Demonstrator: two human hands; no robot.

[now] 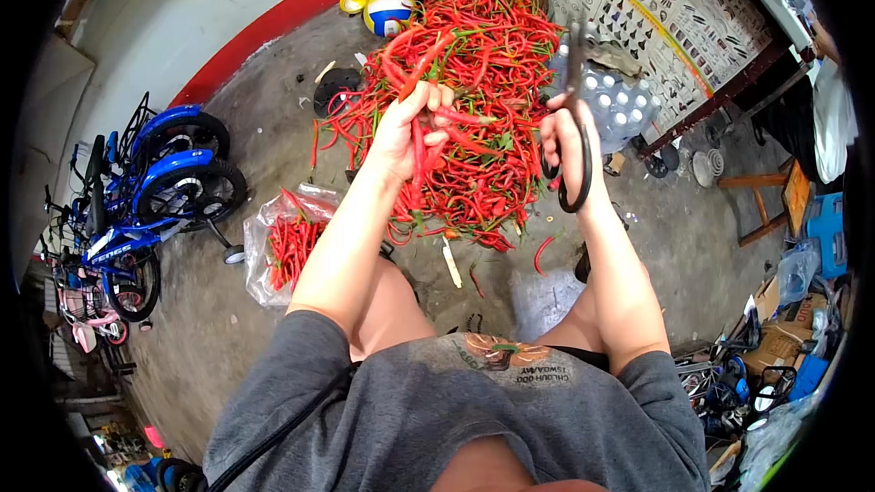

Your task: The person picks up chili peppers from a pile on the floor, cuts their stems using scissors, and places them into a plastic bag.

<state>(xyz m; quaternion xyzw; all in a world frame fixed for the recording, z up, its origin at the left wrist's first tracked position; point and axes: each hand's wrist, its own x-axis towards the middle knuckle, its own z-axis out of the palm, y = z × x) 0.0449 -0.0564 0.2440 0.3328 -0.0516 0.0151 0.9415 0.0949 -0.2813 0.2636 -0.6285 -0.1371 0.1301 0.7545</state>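
Observation:
A big heap of long red chili peppers point(492, 64) with green stems covers the floor in front of me. Above its left part, my left hand point(415, 132) is closed around several red chilies point(420, 164), which stick out above and below the fingers. My right hand point(567, 146) grips a pair of scissors point(574, 68) by its black handles, blades pointing up and away from me, over the heap's right edge. Whether the blades are fully together is hard to make out. Left of my legs, a clear plastic bag point(260, 260) holds more red chilies.
Blue bicycles point(150, 182) stand at the left. A volleyball point(389, 13) and a yellow bowl point(355, 2) lie behind the heap. Capped plastic bottles point(624, 109) are packed at the right, near a wooden stool point(775, 200). Boxes and parts point(775, 351) clutter the lower right.

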